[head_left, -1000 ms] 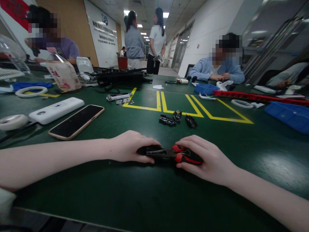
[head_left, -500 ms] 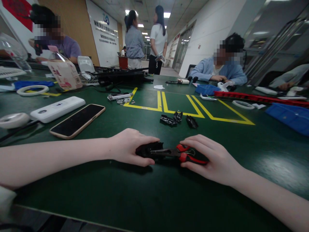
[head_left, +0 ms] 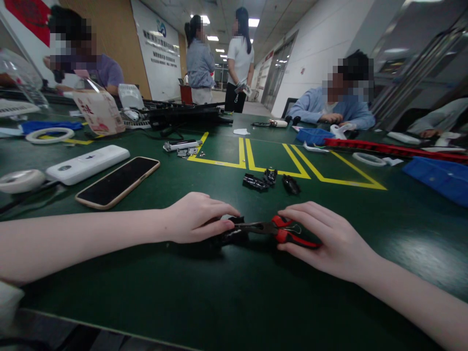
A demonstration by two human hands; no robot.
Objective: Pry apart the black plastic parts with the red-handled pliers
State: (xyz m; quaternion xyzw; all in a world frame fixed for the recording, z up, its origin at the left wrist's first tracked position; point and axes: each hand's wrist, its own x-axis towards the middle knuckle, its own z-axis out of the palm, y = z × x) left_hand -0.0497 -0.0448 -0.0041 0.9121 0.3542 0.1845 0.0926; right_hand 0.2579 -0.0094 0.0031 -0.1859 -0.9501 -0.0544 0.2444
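Observation:
My left hand (head_left: 199, 217) is closed on a small black plastic part (head_left: 234, 237) low over the green table, and its fingers hide the part's left end. My right hand (head_left: 329, 239) grips long-nose pliers (head_left: 263, 227) by their red and black handles, which stand slightly apart. The jaws point left and reach to the top of the black part by my left thumb; what lies between the tips is too small to tell. Farther up the table are several loose black pieces (head_left: 255, 182).
On the left lie a phone (head_left: 119, 182), a white power bank (head_left: 87, 165) and a tape roll (head_left: 22, 181). Small metal parts (head_left: 187, 152) sit near yellow tape lines (head_left: 219, 164). A blue bin (head_left: 438, 178) stands at right. People sit and stand beyond the table.
My left thumb has moved up over the top of the black part, which is turned and more of it shows below. The pliers and my right hand have shifted slightly right and up.

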